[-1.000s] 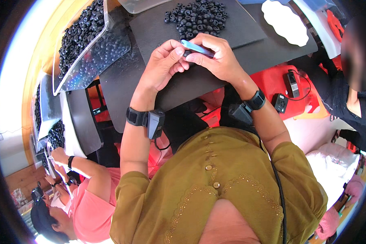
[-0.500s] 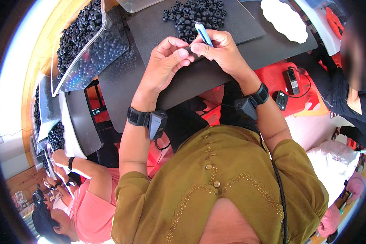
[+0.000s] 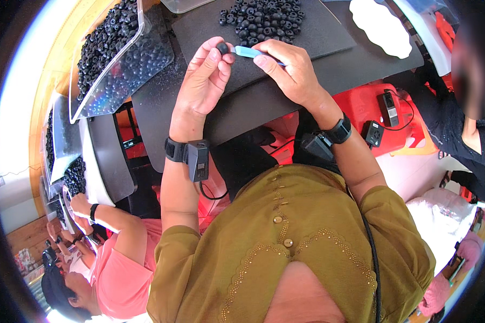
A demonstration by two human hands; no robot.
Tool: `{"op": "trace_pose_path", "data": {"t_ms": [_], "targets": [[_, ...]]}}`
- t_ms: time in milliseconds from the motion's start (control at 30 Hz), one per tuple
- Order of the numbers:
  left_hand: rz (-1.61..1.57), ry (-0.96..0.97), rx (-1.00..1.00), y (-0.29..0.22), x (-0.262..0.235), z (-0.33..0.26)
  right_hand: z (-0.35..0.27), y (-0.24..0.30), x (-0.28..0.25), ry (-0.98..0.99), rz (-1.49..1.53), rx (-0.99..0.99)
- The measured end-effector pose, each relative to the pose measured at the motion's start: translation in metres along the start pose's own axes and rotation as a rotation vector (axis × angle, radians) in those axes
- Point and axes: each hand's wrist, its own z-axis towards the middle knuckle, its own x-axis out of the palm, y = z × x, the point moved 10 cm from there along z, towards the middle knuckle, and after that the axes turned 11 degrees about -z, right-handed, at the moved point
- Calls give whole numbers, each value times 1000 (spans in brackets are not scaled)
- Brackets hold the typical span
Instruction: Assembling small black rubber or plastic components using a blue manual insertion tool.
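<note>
Between the fingertips of my left hand (image 3: pixel 206 72) is a small round black part (image 3: pixel 222 48). My right hand (image 3: pixel 293 70) is closed around a slim tool with a light-blue handle (image 3: pixel 248 51). The tool points left, and its thin tip meets or nearly meets the black part; the exact kind of tip is too small to tell. Just beyond both hands, a pile of similar black parts (image 3: pixel 264 21), several showing a hole, lies on a dark board (image 3: pixel 326 40).
A clear plastic bin (image 3: pixel 140 64) full of black parts stands at the left. A white scalloped sheet (image 3: pixel 381 27) lies on the dark table (image 3: pixel 226 126) at the right. Lower left, a person in a pink top (image 3: pixel 126 269) works nearby. Red stools (image 3: pixel 361 102) hold small black devices.
My left hand has moved left and up with the black part, now plainly visible. In my right hand, the blue tool has swung from upward-pointing to nearly level, its tip toward the part.
</note>
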Motion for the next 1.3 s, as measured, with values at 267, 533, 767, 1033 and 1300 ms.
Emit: {"op": "trace_pose_path", "data": {"t_ms": [267,533,767,1033,1300], "targets": [[23,38,6,0,1,1,0,6,1,46,-112,9],[75,-3,6,1,-1,0,0,6,2,39,-167,1],[104,15,21,-1,-1,0,-1,7,1,29,-186,9],[149,16,35,-5,-1,2,1,7,2,28,-231,24],[475,52,-170,23,21,-12,0,-2,-21,-172,-58,109]]}}
